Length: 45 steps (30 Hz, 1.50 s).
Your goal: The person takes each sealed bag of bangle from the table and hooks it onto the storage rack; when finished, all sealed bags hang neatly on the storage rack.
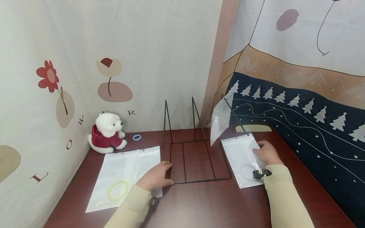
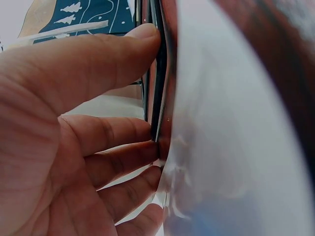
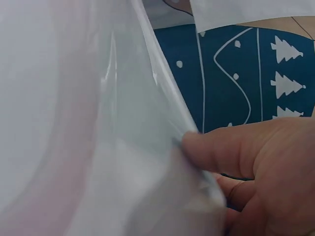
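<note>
A black wire rack [image 1: 184, 163] with slanted prongs stands mid-table. My left hand [image 1: 156, 175] grips its left front corner, thumb and fingertips against the rod [image 2: 158, 93]. In my right hand [image 1: 268, 153], thumb and fingers pinch the right edge of a white plastic bag [image 1: 235, 152], which shows a pale pinkish ring [image 1: 246, 172] inside. The bag's top edge is at the tip of the rack's right prong [image 1: 236, 116]. Further back on that prong hangs another translucent bag [image 1: 220, 122]. In the right wrist view the pinched bag [image 3: 133, 123] fills the left side.
At left lie white bags [image 1: 118, 169], one with a yellow ring [image 1: 118, 191], next to my left hand. A plush white bear [image 1: 108, 134] in a red coat and a light blue ring [image 1: 137, 137] sit behind. A pale yellow flat piece [image 1: 253, 128] lies at the back right.
</note>
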Each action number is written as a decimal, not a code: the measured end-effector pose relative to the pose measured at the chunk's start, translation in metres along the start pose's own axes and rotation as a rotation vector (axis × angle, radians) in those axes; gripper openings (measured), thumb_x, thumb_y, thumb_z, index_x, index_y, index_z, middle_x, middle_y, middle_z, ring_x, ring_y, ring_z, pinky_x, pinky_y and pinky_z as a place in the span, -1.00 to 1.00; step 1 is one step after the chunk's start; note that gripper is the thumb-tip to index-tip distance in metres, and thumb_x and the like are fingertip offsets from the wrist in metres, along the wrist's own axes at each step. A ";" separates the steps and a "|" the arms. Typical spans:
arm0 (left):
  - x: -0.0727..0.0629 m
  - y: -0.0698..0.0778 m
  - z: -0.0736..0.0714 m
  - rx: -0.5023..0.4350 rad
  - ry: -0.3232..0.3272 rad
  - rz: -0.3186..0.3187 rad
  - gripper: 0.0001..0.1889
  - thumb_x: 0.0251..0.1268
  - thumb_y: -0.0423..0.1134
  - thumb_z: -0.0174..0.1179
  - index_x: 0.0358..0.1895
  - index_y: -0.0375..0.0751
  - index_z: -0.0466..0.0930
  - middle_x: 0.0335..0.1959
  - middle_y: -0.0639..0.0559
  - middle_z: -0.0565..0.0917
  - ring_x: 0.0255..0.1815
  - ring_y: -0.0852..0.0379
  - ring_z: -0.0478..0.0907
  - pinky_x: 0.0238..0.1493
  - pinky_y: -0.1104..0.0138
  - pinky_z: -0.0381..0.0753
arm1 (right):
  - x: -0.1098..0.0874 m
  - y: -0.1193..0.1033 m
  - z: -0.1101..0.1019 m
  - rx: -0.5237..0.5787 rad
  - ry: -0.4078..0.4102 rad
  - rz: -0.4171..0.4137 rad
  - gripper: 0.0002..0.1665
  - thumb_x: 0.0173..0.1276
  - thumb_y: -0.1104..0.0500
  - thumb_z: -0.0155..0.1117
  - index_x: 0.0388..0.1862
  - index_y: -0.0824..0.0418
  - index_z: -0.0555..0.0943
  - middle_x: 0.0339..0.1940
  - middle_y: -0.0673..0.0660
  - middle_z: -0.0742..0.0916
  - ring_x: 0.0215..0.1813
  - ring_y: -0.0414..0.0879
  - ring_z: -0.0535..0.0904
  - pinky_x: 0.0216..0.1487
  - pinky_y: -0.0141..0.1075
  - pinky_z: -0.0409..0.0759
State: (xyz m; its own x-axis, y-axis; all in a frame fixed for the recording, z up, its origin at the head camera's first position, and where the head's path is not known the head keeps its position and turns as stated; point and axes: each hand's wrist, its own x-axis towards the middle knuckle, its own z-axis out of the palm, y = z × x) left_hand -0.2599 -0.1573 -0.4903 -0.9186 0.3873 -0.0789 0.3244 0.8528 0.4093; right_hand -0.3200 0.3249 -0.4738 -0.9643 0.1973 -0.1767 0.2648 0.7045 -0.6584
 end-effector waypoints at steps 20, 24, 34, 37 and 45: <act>-0.001 0.000 0.000 -0.003 0.003 0.002 -0.20 0.07 -0.18 0.52 0.38 -0.54 0.50 0.45 -0.38 0.50 0.50 -0.29 0.45 0.52 -0.05 0.46 | 0.002 -0.010 -0.009 -0.025 -0.002 -0.246 0.02 0.35 0.46 0.07 0.76 0.22 -0.02 0.70 0.50 0.12 0.59 0.53 0.16 0.53 0.48 0.15; -0.001 0.000 0.000 -0.004 0.003 0.003 -0.20 0.08 -0.17 0.52 0.38 -0.53 0.50 0.45 -0.37 0.50 0.49 -0.28 0.46 0.52 -0.05 0.46 | -0.003 -0.014 -0.013 -0.038 0.021 -0.264 -0.04 0.33 0.47 0.08 0.72 0.24 0.12 0.67 0.52 0.17 0.41 0.47 0.32 0.49 0.48 0.26; -0.003 0.003 -0.004 -0.014 -0.003 0.005 -0.20 0.09 -0.17 0.53 0.38 -0.55 0.49 0.45 -0.39 0.49 0.51 -0.30 0.44 0.53 -0.07 0.43 | -0.010 -0.021 -0.018 0.068 0.102 -0.220 -0.34 0.48 0.32 0.05 0.56 0.35 0.38 0.61 0.50 0.33 0.60 0.47 0.21 0.53 0.44 0.22; -0.003 0.003 -0.005 -0.011 -0.005 0.004 -0.20 0.10 -0.17 0.53 0.39 -0.55 0.49 0.46 -0.39 0.49 0.51 -0.30 0.44 0.53 -0.06 0.43 | -0.012 -0.023 -0.019 0.081 0.136 -0.228 -0.45 0.57 0.23 0.10 0.48 0.35 0.46 0.58 0.49 0.38 0.59 0.46 0.23 0.53 0.44 0.23; -0.003 0.002 -0.003 -0.019 -0.002 0.002 -0.20 0.10 -0.17 0.52 0.39 -0.55 0.49 0.46 -0.39 0.49 0.50 -0.30 0.44 0.53 -0.07 0.44 | -0.020 -0.032 -0.027 0.111 0.151 -0.282 -0.52 0.58 0.22 0.17 0.41 0.32 0.53 0.54 0.47 0.44 0.52 0.45 0.31 0.46 0.50 0.26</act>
State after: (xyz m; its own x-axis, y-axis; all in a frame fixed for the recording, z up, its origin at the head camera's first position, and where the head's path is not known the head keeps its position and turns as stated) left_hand -0.2570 -0.1579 -0.4868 -0.9174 0.3897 -0.0802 0.3217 0.8450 0.4271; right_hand -0.3093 0.3173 -0.4297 -0.9855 0.1103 0.1286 -0.0221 0.6690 -0.7430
